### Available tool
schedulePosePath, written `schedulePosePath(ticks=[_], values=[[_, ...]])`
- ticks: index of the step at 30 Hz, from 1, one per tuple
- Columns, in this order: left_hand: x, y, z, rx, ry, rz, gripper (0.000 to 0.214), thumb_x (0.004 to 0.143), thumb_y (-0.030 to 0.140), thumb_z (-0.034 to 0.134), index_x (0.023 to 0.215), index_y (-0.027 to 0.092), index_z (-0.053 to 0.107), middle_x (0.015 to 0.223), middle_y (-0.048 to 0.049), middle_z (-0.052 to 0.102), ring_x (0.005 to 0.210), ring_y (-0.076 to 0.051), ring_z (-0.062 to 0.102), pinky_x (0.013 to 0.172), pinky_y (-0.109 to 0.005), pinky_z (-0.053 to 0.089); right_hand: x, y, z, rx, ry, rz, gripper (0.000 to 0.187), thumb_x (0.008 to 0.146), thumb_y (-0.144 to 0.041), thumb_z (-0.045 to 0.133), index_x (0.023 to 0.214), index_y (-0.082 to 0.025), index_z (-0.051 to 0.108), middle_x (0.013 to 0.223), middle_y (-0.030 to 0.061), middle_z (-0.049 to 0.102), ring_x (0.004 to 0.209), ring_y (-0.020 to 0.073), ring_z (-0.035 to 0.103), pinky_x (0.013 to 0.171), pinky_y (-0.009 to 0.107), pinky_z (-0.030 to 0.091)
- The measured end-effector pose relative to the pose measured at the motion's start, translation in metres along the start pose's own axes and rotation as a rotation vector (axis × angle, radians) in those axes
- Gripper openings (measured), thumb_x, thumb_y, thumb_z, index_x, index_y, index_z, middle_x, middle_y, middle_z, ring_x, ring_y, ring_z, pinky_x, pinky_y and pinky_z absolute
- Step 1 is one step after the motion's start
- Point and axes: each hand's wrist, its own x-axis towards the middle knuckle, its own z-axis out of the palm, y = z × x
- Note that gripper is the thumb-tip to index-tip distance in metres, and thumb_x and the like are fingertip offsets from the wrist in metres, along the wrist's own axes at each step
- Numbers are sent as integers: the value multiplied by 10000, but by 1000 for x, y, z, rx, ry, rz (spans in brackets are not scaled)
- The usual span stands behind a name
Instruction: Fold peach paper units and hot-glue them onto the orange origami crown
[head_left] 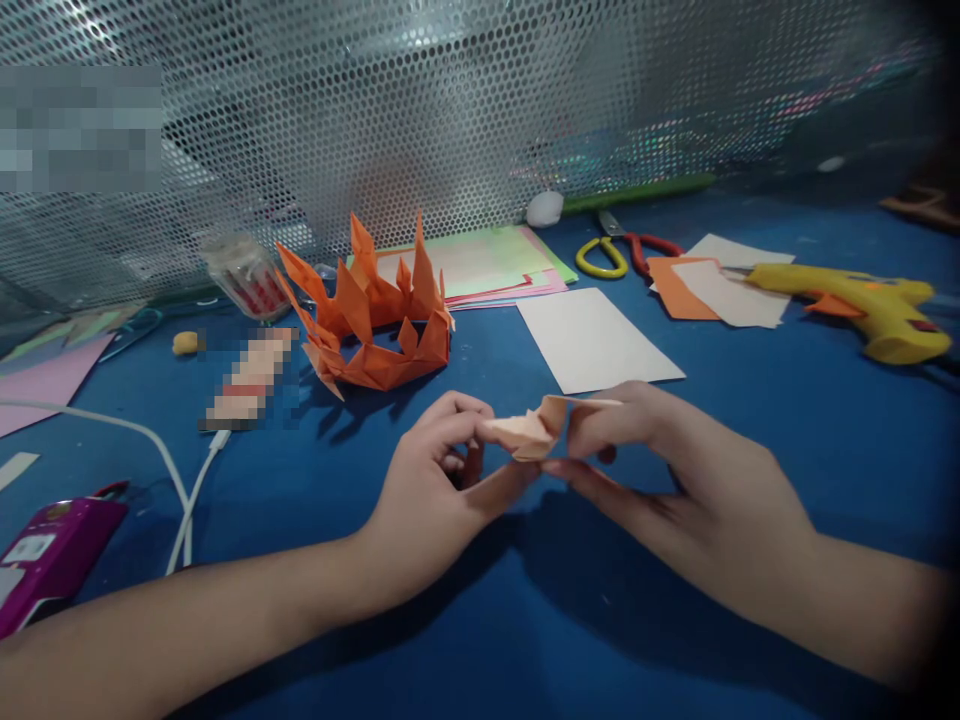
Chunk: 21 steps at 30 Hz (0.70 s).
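Note:
A small folded piece of peach paper (534,430) is held low over the blue table (525,620), between both hands. My left hand (439,490) pinches its left end with thumb and fingers curled. My right hand (667,470) pinches its right end with thumb under and fingers on top. Behind them stands an orange folded-paper crown (375,320) with tall spikes.
A white sheet (592,338) lies behind my right hand. Stacked coloured papers (487,262), scissors (626,250), orange and white scraps (712,290) and a yellow glue gun (870,305) sit at the back right. At left: a jar (244,275), white cable (180,480), purple box (49,555). A perforated metal screen (450,100) backs the table.

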Motion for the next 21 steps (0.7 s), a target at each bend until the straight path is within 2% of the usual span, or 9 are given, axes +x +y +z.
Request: schedulePosePath(ticks=[2,4,7,9,12,14,16,19,21], values=[[0,0,0,-1,-4,-5,124,768,268,768,753,178,683,887,6,526,584,-74,404,494,-226,324,-4,1,-1,-72,-13,-132,227,954,-115,545,1020,-308,645,916,24,719,794,166,708,679,255,560],[0,-1,0,8,0,-4,96,770,261,747,783,183,691,899,-9,565,643,-102,461,539,-231,372,-7,3,-3,-106,-44,-201,319,968,-89,535,1135,-333,654,994,31,733,882,172,716,775,271,571],[0,-3,0,21,22,-10,96,773,255,728,798,179,676,876,-17,623,688,-119,517,596,-235,413,-11,5,-4,-93,-64,-243,410,974,-74,530,1256,-344,655,1102,24,753,1007,174,716,914,288,559],[-1,-4,0,12,-18,-25,88,757,224,719,796,177,655,845,-11,645,690,-119,550,595,-225,424,-11,6,-4,-60,-102,-228,408,980,-112,532,1268,-361,679,1144,13,761,1041,188,722,952,312,561],[-2,-1,1,-56,-87,-82,83,735,166,694,794,180,638,785,9,666,680,-113,603,590,-200,453,-8,6,-2,-2,-165,-67,281,1007,-304,522,1165,-351,749,1064,25,777,988,214,747,862,315,611],[-1,2,2,-143,-90,-126,85,731,150,683,796,183,639,721,25,667,648,-109,630,574,-186,475,-6,7,0,-4,-137,36,324,1023,-423,475,1079,-326,779,1011,46,777,936,210,755,771,278,624],[0,3,1,-221,-81,-151,88,728,144,693,803,182,669,674,34,670,623,-112,645,543,-175,494,-5,9,1,-45,-75,30,335,1034,-389,455,1075,-330,782,1014,47,778,893,184,755,737,239,614],[2,3,1,-267,-44,-144,100,720,130,731,806,176,751,706,13,727,658,-116,671,558,-168,531,-5,12,0,-101,-54,-81,357,1003,-195,478,1135,-354,769,1057,23,788,869,156,756,782,227,602],[3,3,1,-281,-24,-141,106,712,119,759,792,180,793,764,-7,776,674,-110,688,602,-166,554,-4,12,-2,-114,-73,-64,324,1001,-233,497,1094,-358,781,1034,20,797,832,167,762,753,236,608]])
